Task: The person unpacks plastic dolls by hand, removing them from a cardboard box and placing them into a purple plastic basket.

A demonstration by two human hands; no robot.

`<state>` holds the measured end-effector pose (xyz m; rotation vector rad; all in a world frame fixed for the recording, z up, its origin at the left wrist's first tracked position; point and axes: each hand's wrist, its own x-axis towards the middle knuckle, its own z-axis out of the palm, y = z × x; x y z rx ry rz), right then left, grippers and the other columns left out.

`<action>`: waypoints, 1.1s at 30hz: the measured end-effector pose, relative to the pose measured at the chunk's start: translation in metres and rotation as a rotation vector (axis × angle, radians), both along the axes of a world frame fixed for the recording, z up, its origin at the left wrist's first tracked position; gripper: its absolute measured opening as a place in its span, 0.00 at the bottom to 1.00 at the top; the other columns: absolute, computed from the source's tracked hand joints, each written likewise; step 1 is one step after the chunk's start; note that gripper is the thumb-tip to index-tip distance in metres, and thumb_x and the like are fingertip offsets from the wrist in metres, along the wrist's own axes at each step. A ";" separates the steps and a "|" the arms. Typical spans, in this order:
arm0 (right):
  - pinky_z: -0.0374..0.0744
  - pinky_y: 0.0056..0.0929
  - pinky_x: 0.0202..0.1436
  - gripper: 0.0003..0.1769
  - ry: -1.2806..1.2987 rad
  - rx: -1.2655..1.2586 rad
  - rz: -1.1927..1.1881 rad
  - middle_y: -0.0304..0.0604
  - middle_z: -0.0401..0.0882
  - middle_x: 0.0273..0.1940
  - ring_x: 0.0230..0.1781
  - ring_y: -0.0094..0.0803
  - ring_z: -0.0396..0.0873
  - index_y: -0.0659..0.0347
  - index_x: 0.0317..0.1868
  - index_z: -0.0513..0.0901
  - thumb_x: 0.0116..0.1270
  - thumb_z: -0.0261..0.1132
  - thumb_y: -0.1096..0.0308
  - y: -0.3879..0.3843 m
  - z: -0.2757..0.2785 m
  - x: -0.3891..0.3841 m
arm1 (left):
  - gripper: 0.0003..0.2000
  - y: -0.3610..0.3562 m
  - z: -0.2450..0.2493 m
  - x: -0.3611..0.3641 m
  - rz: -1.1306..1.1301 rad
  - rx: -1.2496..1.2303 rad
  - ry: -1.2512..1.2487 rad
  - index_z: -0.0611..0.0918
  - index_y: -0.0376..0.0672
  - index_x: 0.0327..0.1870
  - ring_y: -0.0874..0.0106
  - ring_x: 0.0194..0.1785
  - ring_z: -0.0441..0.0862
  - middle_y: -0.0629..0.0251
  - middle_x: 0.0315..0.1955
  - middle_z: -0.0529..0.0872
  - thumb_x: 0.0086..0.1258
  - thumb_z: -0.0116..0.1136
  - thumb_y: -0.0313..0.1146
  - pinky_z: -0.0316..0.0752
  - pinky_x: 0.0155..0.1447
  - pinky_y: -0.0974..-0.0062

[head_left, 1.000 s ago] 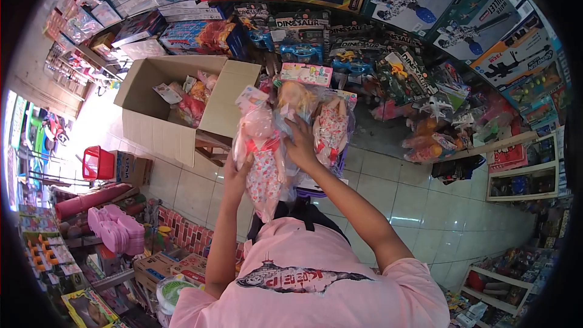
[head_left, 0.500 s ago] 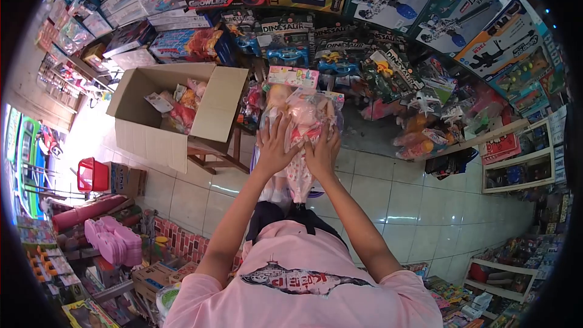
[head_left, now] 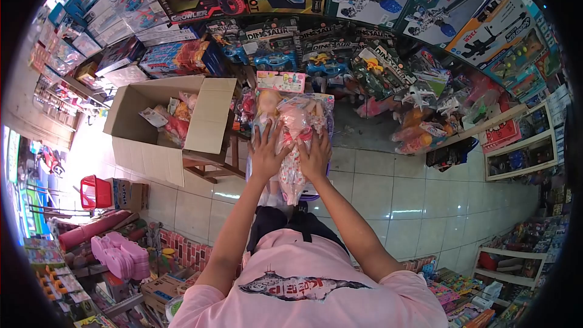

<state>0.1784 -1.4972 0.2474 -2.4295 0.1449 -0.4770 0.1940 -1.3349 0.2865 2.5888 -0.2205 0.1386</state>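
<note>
So, 2 bare hands are being kept open here, fingers spread, palms down, a small gap being left between the thumbs. Nothing is being gripped. A plastic-wrapped doll in a floral dress with a red bow [head_left: 296, 120] is being touched from both sides: its one edge is being covered by the left hand [head_left: 266, 150], the other by the right hand [head_left: 314, 157]. A blond doll [head_left: 268, 103] is also being partly covered by the left hand, and a pink header card [head_left: 281, 82] is being shown above it. The wrapped stuff is being supported on something purple [head_left: 310, 197], mostly hidden, right in front of the person's lap. Just off to the left, an open cardboard box [head_left: 211, 115] is being propped on a wooden stool [head_left: 226, 167], with wrapped toys [head_left: 176, 127] being held inside. Packs marked Dinosaur [head_left: 271, 48] are being displayed behind.
</note>
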 end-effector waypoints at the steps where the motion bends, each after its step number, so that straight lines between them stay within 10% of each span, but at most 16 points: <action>1: 0.60 0.58 0.71 0.37 -0.021 0.042 -0.008 0.62 0.56 0.74 0.73 0.61 0.59 0.60 0.72 0.68 0.72 0.59 0.43 -0.002 -0.002 0.001 | 0.39 0.000 0.000 0.001 -0.001 0.002 -0.003 0.61 0.68 0.79 0.42 0.81 0.47 0.63 0.80 0.57 0.67 0.56 0.65 0.44 0.72 0.25; 7: 0.61 0.57 0.71 0.35 -0.041 0.109 -0.011 0.59 0.59 0.73 0.71 0.59 0.61 0.58 0.69 0.71 0.71 0.61 0.44 -0.007 0.002 -0.002 | 0.38 0.005 -0.003 0.000 -0.017 -0.078 -0.048 0.63 0.66 0.78 0.44 0.81 0.49 0.63 0.79 0.59 0.67 0.59 0.61 0.46 0.74 0.29; 12: 0.68 0.49 0.67 0.28 -0.126 0.267 0.036 0.60 0.65 0.65 0.62 0.59 0.69 0.62 0.65 0.73 0.72 0.62 0.53 -0.052 -0.013 0.009 | 0.31 0.054 -0.013 -0.007 -0.147 -0.279 -0.223 0.68 0.39 0.71 0.48 0.74 0.64 0.52 0.70 0.71 0.71 0.61 0.42 0.54 0.78 0.50; 18: 0.73 0.47 0.60 0.19 0.188 0.360 -0.369 0.60 0.77 0.52 0.54 0.54 0.75 0.69 0.52 0.79 0.72 0.61 0.60 -0.139 -0.137 -0.053 | 0.18 0.144 -0.098 -0.113 0.354 -0.243 -0.186 0.76 0.33 0.58 0.46 0.60 0.73 0.46 0.54 0.79 0.73 0.58 0.34 0.65 0.66 0.55; 21: 0.66 0.56 0.69 0.26 0.843 -0.065 -0.077 0.60 0.79 0.59 0.62 0.56 0.72 0.68 0.55 0.79 0.76 0.52 0.52 -0.156 -0.235 -0.127 | 0.18 0.190 -0.171 -0.223 0.438 -0.032 0.158 0.78 0.36 0.55 0.45 0.60 0.73 0.46 0.52 0.79 0.72 0.59 0.40 0.68 0.65 0.52; 22: 0.57 0.62 0.75 0.32 1.038 -0.469 0.360 0.61 0.77 0.63 0.70 0.54 0.67 0.66 0.61 0.78 0.77 0.46 0.45 -0.169 -0.290 -0.163 | 0.19 0.205 -0.199 -0.267 0.438 0.019 0.311 0.78 0.38 0.55 0.45 0.61 0.73 0.47 0.52 0.79 0.71 0.59 0.43 0.69 0.65 0.52; 23: 0.49 0.67 0.78 0.36 1.232 -0.359 0.292 0.58 0.69 0.71 0.76 0.50 0.61 0.58 0.69 0.74 0.75 0.45 0.40 -0.173 -0.340 -0.201 | 0.23 0.216 -0.214 -0.313 0.434 0.136 0.563 0.79 0.42 0.56 0.47 0.61 0.74 0.47 0.53 0.79 0.68 0.61 0.48 0.71 0.65 0.51; 24: 0.43 0.65 0.80 0.38 1.414 -0.187 0.314 0.51 0.61 0.77 0.80 0.47 0.54 0.48 0.73 0.71 0.71 0.48 0.35 -0.156 -0.278 -0.217 | 0.26 0.235 -0.241 -0.351 0.318 0.301 0.936 0.79 0.44 0.60 0.46 0.62 0.76 0.47 0.58 0.78 0.67 0.61 0.52 0.73 0.65 0.50; 26: 0.81 0.61 0.54 0.42 1.785 0.020 0.208 0.56 0.66 0.73 0.57 0.56 0.81 0.62 0.72 0.71 0.68 0.63 0.40 -0.152 -0.283 -0.248 | 0.29 0.265 -0.289 -0.386 0.111 0.367 1.351 0.79 0.43 0.63 0.44 0.62 0.78 0.44 0.61 0.79 0.65 0.61 0.52 0.75 0.64 0.50; 27: 0.86 0.51 0.33 0.38 1.765 0.109 -0.033 0.54 0.72 0.69 0.41 0.51 0.86 0.65 0.67 0.75 0.67 0.67 0.45 -0.149 -0.298 -0.269 | 0.28 0.269 -0.303 -0.419 0.189 0.207 1.340 0.80 0.43 0.62 0.46 0.60 0.79 0.45 0.59 0.80 0.66 0.61 0.52 0.75 0.63 0.51; 28: 0.81 0.56 0.56 0.35 1.717 0.127 -0.054 0.55 0.76 0.67 0.58 0.49 0.83 0.59 0.68 0.76 0.70 0.60 0.44 -0.123 -0.260 -0.272 | 0.27 0.275 -0.283 -0.448 0.265 0.045 1.323 0.81 0.43 0.60 0.47 0.58 0.80 0.45 0.57 0.82 0.66 0.60 0.51 0.75 0.62 0.52; 33: 0.86 0.48 0.43 0.32 1.688 0.130 0.208 0.58 0.86 0.50 0.43 0.47 0.88 0.68 0.59 0.80 0.69 0.62 0.46 -0.072 -0.224 -0.254 | 0.21 0.305 -0.273 -0.476 0.604 -0.750 1.118 0.86 0.42 0.52 0.55 0.48 0.87 0.49 0.45 0.89 0.67 0.60 0.49 0.77 0.58 0.55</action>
